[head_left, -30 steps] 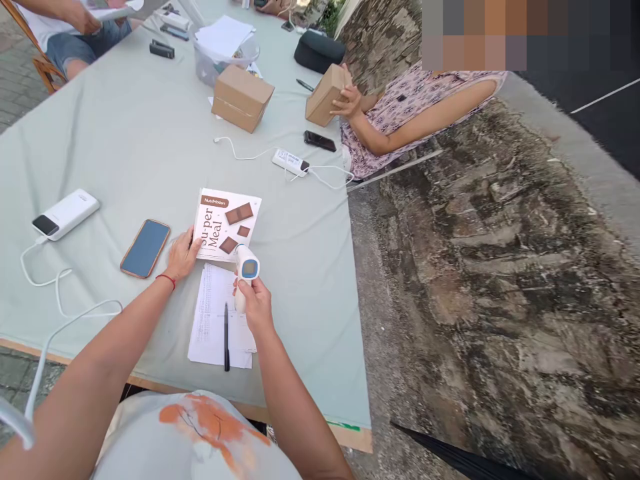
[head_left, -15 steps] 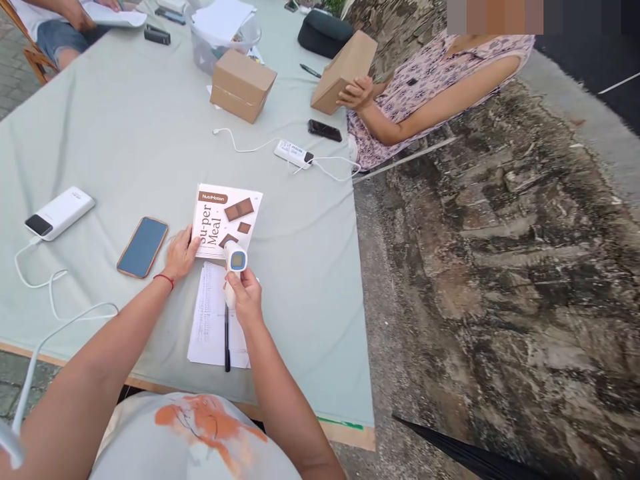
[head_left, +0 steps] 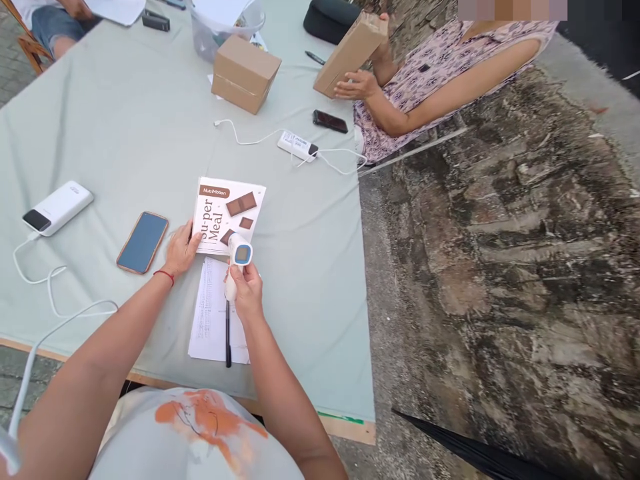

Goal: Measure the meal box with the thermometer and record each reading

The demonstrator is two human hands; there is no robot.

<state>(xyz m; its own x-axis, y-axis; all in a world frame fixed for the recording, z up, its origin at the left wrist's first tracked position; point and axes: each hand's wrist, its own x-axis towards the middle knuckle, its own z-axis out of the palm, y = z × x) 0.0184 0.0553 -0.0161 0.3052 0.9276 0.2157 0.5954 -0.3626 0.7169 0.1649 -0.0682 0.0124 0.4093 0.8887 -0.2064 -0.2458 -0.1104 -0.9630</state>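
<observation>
My left hand [head_left: 183, 249] grips the lower left edge of a white box [head_left: 243, 190] marked "Su-per Meal", its thumb on the front and its other fingers partly hidden behind. My right hand [head_left: 246, 288] is wrapped round the handle of a white handheld infrared thermometer [head_left: 241, 252] with a blue-rimmed screen. The thermometer's front end overlaps the box's lower edge; whether they touch I cannot tell. Below the box lie printed sheets [head_left: 206, 320] with a black pen [head_left: 228, 340] across them. Left of my left hand lies a phone [head_left: 143, 243] in an orange-edged case.
A white power bank [head_left: 59, 208] with a cable lies at the left, another [head_left: 297, 145] farther back. Beyond stand a cardboard box [head_left: 245, 73] and a clear tub [head_left: 205, 40]. At the right, a co-worker's hands hold a cardboard box [head_left: 345, 60]. A stone wall [head_left: 475, 267] borders the table's right side.
The co-worker has tilted the cardboard box over, and a second hand now shows at its top. My view has shifted slightly. My hands keep their holds on the white box and thermometer.
</observation>
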